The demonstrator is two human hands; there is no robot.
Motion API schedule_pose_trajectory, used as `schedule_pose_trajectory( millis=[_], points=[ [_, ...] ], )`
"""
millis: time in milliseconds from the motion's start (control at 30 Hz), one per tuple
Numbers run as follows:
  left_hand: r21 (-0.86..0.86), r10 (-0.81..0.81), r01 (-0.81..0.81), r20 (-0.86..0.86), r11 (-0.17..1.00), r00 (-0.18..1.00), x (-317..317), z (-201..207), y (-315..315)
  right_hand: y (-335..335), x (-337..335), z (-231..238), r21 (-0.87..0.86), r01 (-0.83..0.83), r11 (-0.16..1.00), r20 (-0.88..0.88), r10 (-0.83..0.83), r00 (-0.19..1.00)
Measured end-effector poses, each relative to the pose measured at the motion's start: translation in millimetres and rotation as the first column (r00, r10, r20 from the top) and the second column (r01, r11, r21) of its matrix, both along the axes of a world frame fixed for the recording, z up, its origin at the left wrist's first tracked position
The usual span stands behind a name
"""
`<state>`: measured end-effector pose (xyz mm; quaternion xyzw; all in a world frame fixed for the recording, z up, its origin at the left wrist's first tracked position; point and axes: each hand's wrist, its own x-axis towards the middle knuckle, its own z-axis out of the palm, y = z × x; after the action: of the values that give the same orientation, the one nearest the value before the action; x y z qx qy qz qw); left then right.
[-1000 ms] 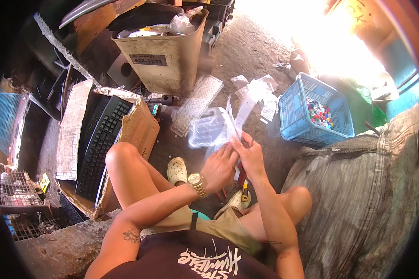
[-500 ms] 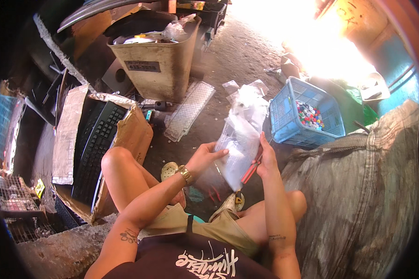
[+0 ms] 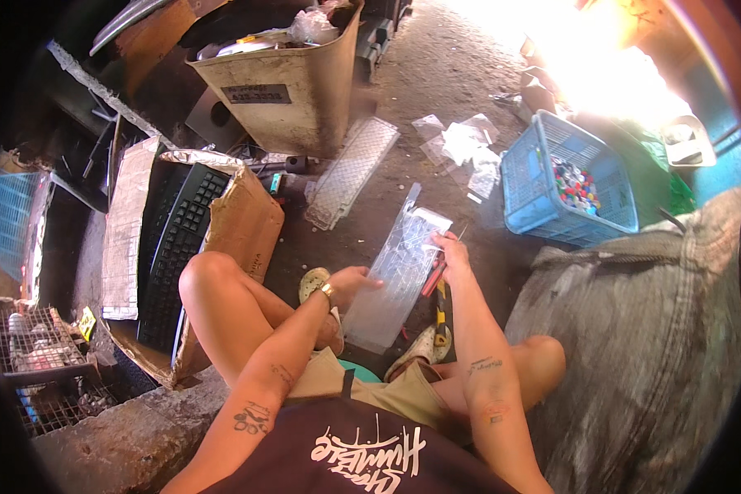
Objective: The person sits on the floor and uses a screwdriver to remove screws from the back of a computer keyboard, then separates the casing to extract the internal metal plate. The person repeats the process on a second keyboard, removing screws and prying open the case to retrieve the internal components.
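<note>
The cluttered room has a dirty floor (image 3: pixel 436 90): one bin (image 3: pixel 309 111) far and left, one box (image 3: pixel 247 230) left, one crate (image 3: pixel 528 191) and one sack (image 3: pixel 609 346) right. Left hand (image 3: pixel 351 286) and right hand (image 3: pixel 455 253) grip one clear sheet (image 3: pixel 393 288) between them; the right also holds one red tool (image 3: pixel 433 278).

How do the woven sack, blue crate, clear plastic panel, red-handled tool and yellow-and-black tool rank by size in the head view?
1. Woven sack
2. Blue crate
3. Clear plastic panel
4. Red-handled tool and yellow-and-black tool: both small, too alike to rank.
</note>
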<state>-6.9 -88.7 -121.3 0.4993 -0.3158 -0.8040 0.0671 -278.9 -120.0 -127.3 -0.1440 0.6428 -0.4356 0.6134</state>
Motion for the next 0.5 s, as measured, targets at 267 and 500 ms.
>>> schedule_pose_trajectory(
  millis=[267, 500],
  points=[
    [-0.323, 0.397, -0.375, 0.003, 0.869, 0.918, 40, -68, -91, -147, 14, -10, -0.232, 0.021, 0.973, 0.071, -0.005, 0.997],
    [-0.541, 0.404, -0.219, 0.249, 0.812, 0.880, 95, -131, -230, -168, 32, -55, -0.078, -0.017, 0.997, -0.245, -0.002, 0.969]
  ],
)
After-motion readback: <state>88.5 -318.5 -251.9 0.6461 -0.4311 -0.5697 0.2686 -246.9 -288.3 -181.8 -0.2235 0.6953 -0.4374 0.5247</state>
